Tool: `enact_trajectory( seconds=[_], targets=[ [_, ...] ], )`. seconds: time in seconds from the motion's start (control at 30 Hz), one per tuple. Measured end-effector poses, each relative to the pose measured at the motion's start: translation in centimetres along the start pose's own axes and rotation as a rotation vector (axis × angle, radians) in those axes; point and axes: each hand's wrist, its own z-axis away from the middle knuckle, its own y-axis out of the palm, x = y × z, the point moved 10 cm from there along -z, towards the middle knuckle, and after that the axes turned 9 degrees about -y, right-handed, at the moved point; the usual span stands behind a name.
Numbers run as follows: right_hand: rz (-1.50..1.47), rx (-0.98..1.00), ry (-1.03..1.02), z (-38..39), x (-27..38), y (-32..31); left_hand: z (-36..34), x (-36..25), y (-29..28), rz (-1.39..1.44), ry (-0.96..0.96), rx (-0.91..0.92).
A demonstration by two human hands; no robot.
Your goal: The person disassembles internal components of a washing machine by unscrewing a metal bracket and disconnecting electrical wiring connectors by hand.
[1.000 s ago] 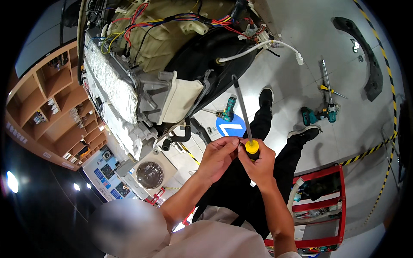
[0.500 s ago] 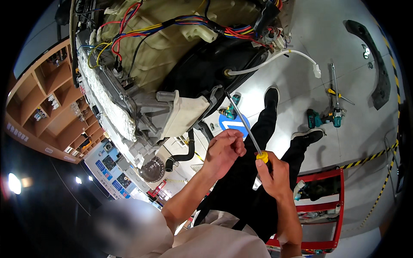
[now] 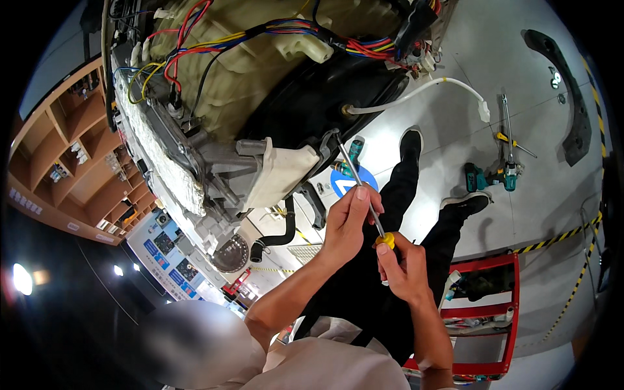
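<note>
My right hand (image 3: 402, 266) is closed round the yellow-and-black handle of a screwdriver (image 3: 383, 241). My left hand (image 3: 353, 221) grips its steel shaft higher up. The shaft slants up and left, and its tip is at a dark metal bracket (image 3: 327, 144) on the edge of an opened appliance (image 3: 292, 97); I cannot tell whether it touches. Beside the bracket are a cream plastic housing (image 3: 286, 169) and a white tube (image 3: 429, 86). Coloured wires (image 3: 208, 49) run across the tub above. A black hose (image 3: 279, 239) hangs below the housing.
On the tiled floor lie a drill (image 3: 356, 149), more power tools (image 3: 508, 175) and a curved black piece (image 3: 572, 123). My legs (image 3: 409, 175) stand below. A red rack (image 3: 510, 292) is right, striped tape (image 3: 552, 237) beyond, wooden shelves (image 3: 78, 156) left. A blurred round shape (image 3: 195, 341) is lower left.
My left hand has risen and taken hold of the shaft. The screwdriver has tilted leftward, its tip moving to the bracket. The right hand is lower and farther right than a second ago.
</note>
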Motion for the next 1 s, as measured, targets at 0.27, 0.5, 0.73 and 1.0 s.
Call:
enact_trajectory(
  seconds=[0.27, 0.5, 0.73, 1.0],
  targets=[
    [-0.580, -0.163, -0.132, 0.1, 2.8, 2.2, 0.0, -5.1, 4.0, -0.011, 0.116, 0.079],
    [-0.540, -0.147, 0.034, 2.7, -0.2, 1.6, 1.3, 0.6, 3.8, 0.117, -0.246, -0.034],
    [-0.335, -0.269, -0.069, -1.4, 0.6, 0.0, 2.1, 5.1, -4.0, 0.517, -0.304, -0.227],
    [-0.183, -0.543, -0.365, -7.9, 4.1, 2.2, 4.3, 9.1, -12.0, 0.631, -0.291, -0.383]
  ],
)
